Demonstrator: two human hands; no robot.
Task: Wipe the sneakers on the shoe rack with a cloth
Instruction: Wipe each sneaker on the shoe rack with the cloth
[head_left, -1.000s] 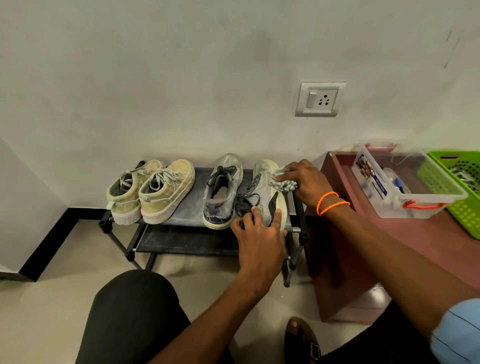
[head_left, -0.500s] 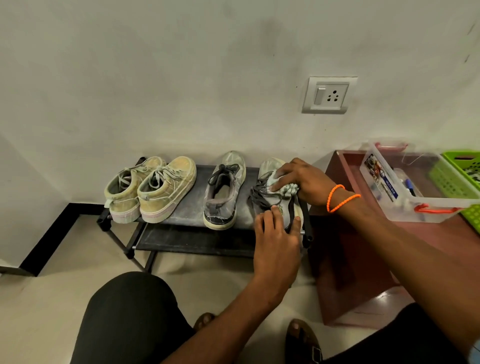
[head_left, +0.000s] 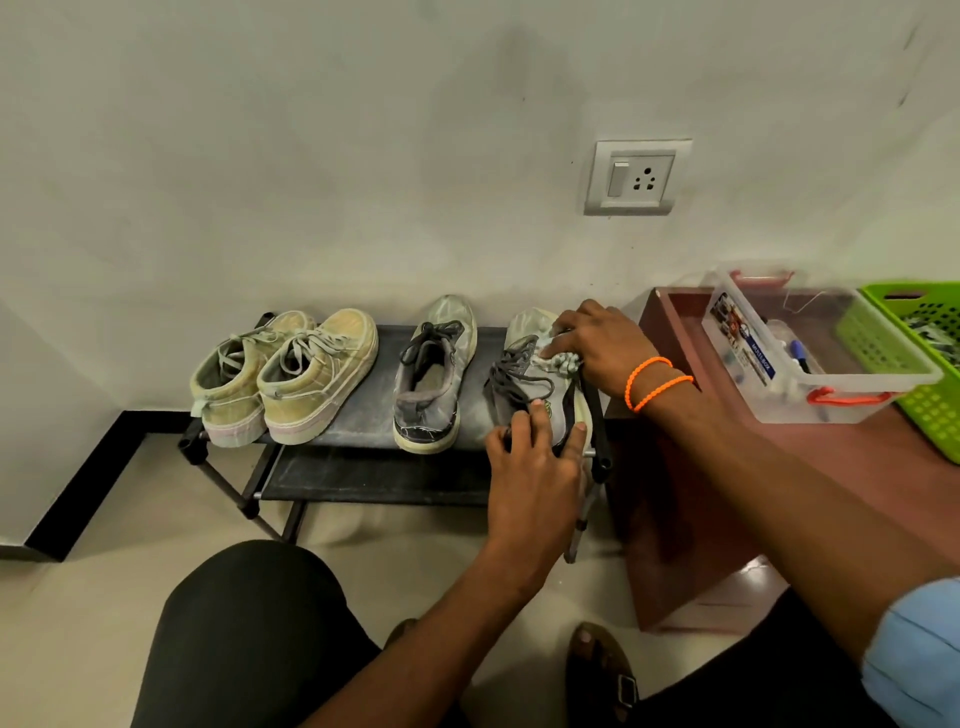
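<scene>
A low black shoe rack (head_left: 363, 415) stands against the wall. It carries a pair of tan sneakers (head_left: 291, 376) at the left and two grey sneakers to the right. The left grey sneaker (head_left: 434, 374) stands alone. My left hand (head_left: 535, 473) grips the heel of the right grey sneaker (head_left: 530, 374), fingers curled over its collar. My right hand (head_left: 597, 345), with orange bands on the wrist, holds a crumpled pale cloth (head_left: 558, 358) and presses it on that sneaker's upper near the laces.
A reddish-brown low table (head_left: 779, 467) stands right of the rack, bearing a clear plastic box (head_left: 810, 353) and a green basket (head_left: 924, 364). A wall socket (head_left: 636, 176) sits above. My knee (head_left: 249, 623) and sandalled foot (head_left: 602, 670) are in front, on the pale floor.
My right hand has kept rubbing the cloth over the right grey sneaker's upper, shifting slightly. My left hand stays on the heel; the sneaker has turned a little.
</scene>
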